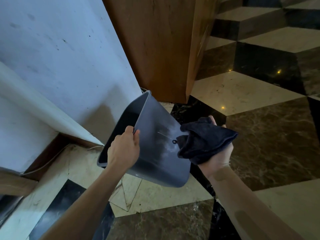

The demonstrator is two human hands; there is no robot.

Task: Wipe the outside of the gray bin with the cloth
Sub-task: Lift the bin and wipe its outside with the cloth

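The gray bin (pixel 155 149) is held off the floor and tipped, its open mouth facing left and its broad side turned up. My left hand (pixel 123 148) grips its rim, thumb on the outer face and fingers inside. Pale dusty smears and a small dark ring mark show on that side. A dark, bunched cloth (pixel 206 141) lies in my right hand (pixel 218 151), which is held palm up at the bin's right edge. The cloth's left corner overlaps the bin's side near the ring mark.
A white wall (pixel 60 66) with a sloping ledge rises on the left, and a wooden column (pixel 155 49) stands just behind the bin. The floor is polished marble in cream, brown and black tiles (pixel 259 135). A thin cable (pixel 52 160) runs along the skirting.
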